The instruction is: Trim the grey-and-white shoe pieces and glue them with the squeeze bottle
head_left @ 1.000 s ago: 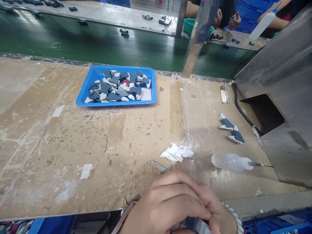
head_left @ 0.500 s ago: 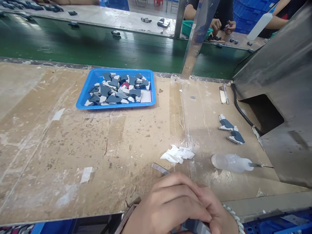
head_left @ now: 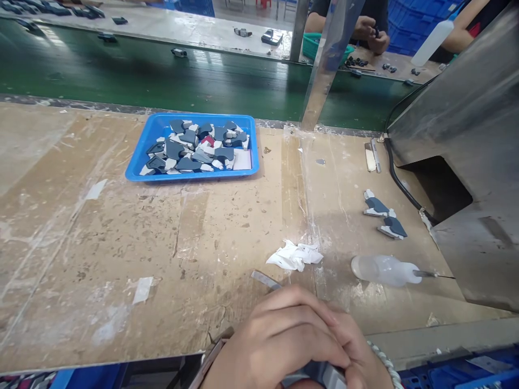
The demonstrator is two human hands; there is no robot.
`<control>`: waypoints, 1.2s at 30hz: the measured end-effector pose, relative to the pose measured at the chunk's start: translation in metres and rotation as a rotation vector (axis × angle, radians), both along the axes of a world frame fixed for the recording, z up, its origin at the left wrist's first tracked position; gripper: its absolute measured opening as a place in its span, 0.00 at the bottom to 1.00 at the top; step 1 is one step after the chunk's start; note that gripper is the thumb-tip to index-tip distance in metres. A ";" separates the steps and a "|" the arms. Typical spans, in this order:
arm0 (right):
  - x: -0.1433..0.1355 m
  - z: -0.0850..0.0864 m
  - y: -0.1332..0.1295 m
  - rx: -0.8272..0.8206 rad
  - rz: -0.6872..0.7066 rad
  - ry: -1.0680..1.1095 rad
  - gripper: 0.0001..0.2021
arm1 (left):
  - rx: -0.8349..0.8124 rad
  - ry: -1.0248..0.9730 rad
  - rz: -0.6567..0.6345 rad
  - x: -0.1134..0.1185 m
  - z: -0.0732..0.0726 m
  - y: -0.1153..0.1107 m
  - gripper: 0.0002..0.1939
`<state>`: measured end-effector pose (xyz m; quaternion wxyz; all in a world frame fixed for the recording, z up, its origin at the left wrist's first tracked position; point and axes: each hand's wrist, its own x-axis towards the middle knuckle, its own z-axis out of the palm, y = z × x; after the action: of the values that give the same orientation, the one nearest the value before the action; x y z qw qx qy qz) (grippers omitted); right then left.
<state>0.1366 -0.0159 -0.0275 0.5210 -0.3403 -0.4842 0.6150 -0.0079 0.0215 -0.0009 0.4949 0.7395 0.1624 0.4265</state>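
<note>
We look down on a wide, scuffed, tape-patched bench (head_left: 227,216) filling most of the view, its far edge meeting a green belt (head_left: 243,86) that runs from 9 o'clock across past 12. A large metal housing (head_left: 486,162) stands at 3 o'clock, and a metal post (head_left: 324,70) rises near 1 o'clock. Beyond the belt, toward 1 o'clock, a co-worker's hands (head_left: 379,42) are at work. At 11 o'clock on our bench sits a blue tray (head_left: 140,148) heaped with grey and white pieces. At 6 o'clock, slightly right, the left hand (head_left: 284,335) curls over the right hand (head_left: 360,346); both are closed around a grey piece (head_left: 330,374), mostly hidden at the bottom edge. A clear bottle (head_left: 383,270) lies on its side at 4 o'clock, with crumpled tissue (head_left: 294,255) near 5 and two loose pieces (head_left: 392,227) above the bottle.

Since a second ago, a small part (head_left: 179,53) on the belt at 11 o'clock has slid toward 9, and the co-worker's hands have drawn closer together. Our clasp and the tray look unchanged.
</note>
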 end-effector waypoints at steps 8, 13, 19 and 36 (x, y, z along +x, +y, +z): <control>0.003 0.000 0.000 -0.028 0.076 0.039 0.29 | -0.005 0.003 -0.024 -0.003 -0.001 -0.001 0.08; 0.005 0.002 0.001 -0.010 0.076 0.014 0.28 | -0.005 0.007 -0.013 -0.001 0.000 0.000 0.10; 0.010 0.002 0.000 0.074 0.020 -0.112 0.31 | 0.113 -0.097 -0.003 0.002 -0.015 -0.002 0.10; 0.016 -0.002 0.002 0.083 0.083 -0.252 0.31 | 0.074 -0.079 -0.016 0.004 -0.019 -0.003 0.06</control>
<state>0.1527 -0.0139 -0.0298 0.4441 -0.3726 -0.5845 0.5677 -0.0036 0.0187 -0.0197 0.4767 0.7411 0.1212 0.4570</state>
